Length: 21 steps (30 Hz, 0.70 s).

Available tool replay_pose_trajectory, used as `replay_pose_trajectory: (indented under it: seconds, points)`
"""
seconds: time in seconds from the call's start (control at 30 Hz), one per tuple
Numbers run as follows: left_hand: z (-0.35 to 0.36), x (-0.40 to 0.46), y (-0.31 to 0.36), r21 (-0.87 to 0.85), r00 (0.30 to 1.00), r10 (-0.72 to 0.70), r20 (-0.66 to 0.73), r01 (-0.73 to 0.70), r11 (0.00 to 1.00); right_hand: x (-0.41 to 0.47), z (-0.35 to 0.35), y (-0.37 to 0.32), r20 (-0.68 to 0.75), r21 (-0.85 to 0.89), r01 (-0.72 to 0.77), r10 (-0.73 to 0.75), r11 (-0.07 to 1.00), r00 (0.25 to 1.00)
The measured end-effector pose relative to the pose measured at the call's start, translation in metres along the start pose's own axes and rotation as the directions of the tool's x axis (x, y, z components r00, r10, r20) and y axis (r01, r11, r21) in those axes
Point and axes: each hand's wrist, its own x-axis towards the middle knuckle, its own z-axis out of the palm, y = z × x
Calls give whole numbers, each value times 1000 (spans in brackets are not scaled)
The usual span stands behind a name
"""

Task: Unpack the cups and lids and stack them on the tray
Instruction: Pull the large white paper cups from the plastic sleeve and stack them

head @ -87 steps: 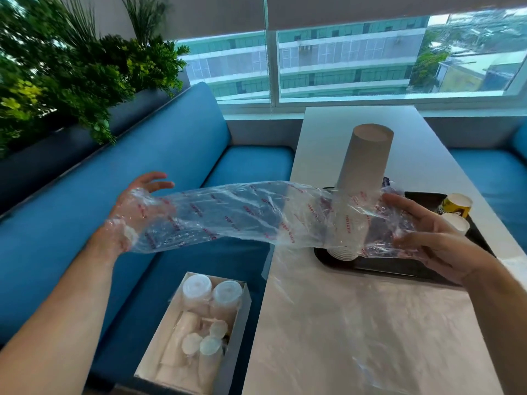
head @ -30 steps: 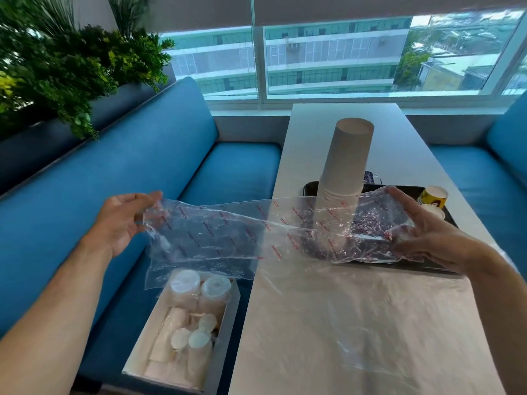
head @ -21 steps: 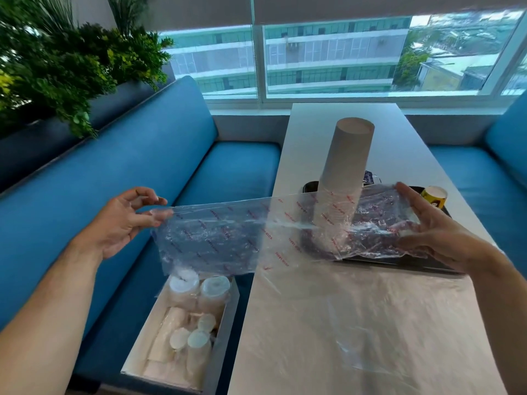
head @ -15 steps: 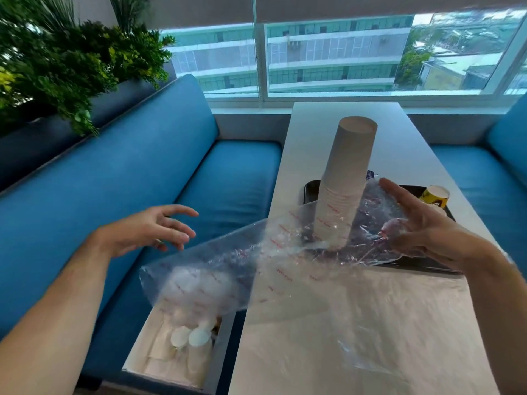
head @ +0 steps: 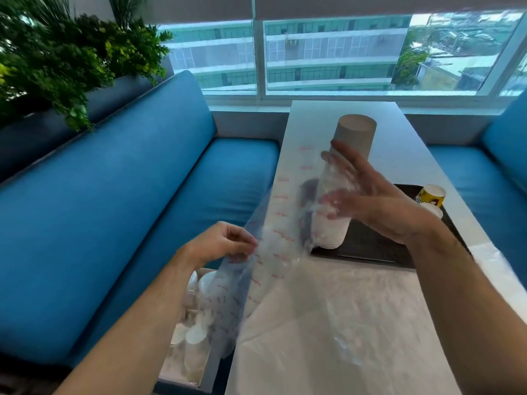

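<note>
A tall stack of upturned paper cups (head: 356,132) stands on the black tray (head: 370,248) on the white table. An empty clear plastic bag (head: 268,252) with red print hangs slanting in front of the stack. My right hand (head: 376,203) is raised beside the stack and holds the bag's upper end at its fingers, which are spread and nearly straight. My left hand (head: 225,243) pinches the bag's edge lower down, by the table's left side. The bag's loose end drops over the box below.
A cardboard box (head: 194,323) with wrapped sleeves of white lids sits on the blue bench at the left. A yellow cup (head: 431,195) and a white cup (head: 432,210) are on the tray's right end. Another clear plastic wrapper (head: 350,317) lies on the near table.
My left hand had let go of the bag and now pinches it again, closer to the table. My right hand rose with its end, so the bag hangs steeply instead of level.
</note>
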Motion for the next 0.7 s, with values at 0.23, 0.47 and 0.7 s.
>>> replay_pose_trajectory:
  seconds: [0.23, 0.47, 0.7]
  points:
    - [-16, -15, 28, -215, 951, 126, -282, -191, 958, 21, 41, 58, -223, 332, -150, 232, 931, 947]
    - [-15, -28, 50, -184, 895, 210, -393, -300, 936, 39, 84, 65, -107, -64, -245, 237, 968, 966]
    - [-27, -55, 58, -165, 902, 221, -371, -298, 940, 54, 79, 55, -120, -58, -178, 170, 982, 978]
